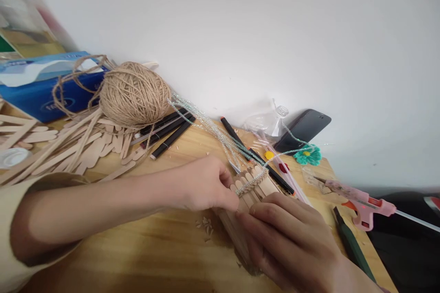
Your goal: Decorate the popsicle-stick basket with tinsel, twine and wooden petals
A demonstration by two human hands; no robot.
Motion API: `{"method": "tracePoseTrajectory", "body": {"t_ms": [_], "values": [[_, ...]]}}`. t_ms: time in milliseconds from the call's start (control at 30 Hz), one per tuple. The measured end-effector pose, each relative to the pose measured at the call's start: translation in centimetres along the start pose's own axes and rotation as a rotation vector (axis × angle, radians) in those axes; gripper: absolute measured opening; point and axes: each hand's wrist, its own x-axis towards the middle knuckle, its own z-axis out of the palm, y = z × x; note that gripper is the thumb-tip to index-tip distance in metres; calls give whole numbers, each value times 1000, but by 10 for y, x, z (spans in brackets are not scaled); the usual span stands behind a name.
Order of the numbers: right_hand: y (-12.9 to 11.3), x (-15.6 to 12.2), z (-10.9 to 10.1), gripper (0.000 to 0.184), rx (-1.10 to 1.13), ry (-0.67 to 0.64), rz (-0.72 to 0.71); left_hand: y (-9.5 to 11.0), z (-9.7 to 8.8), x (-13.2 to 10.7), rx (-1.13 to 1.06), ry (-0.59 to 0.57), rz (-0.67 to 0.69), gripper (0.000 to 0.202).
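We see a panel of wooden sticks (261,186) lying near the front right of the table (137,252), held between both hands. The left hand (206,183) reaches in from the left out of a cream sleeve (10,219). Its fingers are curled, and its thumb and fingertips pinch the near end of a braided strip (252,182) that runs across the upper part of the panel. The right hand (292,242) comes up from the lower right and grips the panel's lower part, with the fingers bent over it and the thumb laid flat on top, so we cannot see that end of the sticks. A few wood chips (206,226) lie on the table just left of the panel. Behind the hands, glittery pipe cleaners (206,123) fan from the ball of twine (134,94) towards the panel, crossing several black pens (168,130). Left of the twine we see a blue tissue box (37,91) and a loose heap of wooden sticks (68,146) in front of it. Further right, a dark phone (304,128) leans by the wall beside a crumpled plastic bag (264,123), with a green flower (307,155) just in front. A pink glue gun (357,199) rests at the table's right edge.
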Motion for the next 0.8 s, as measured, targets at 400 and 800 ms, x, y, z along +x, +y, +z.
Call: {"method": "tracePoseTrajectory", "body": {"t_ms": [400,800], "values": [[-1,2,-2,14,57,-19,22,3,-4,-2,-5,-38,-27,12],[1,-2,-1,14,42,14,-5,5,-8,5,-92,-124,-38,11]]}}
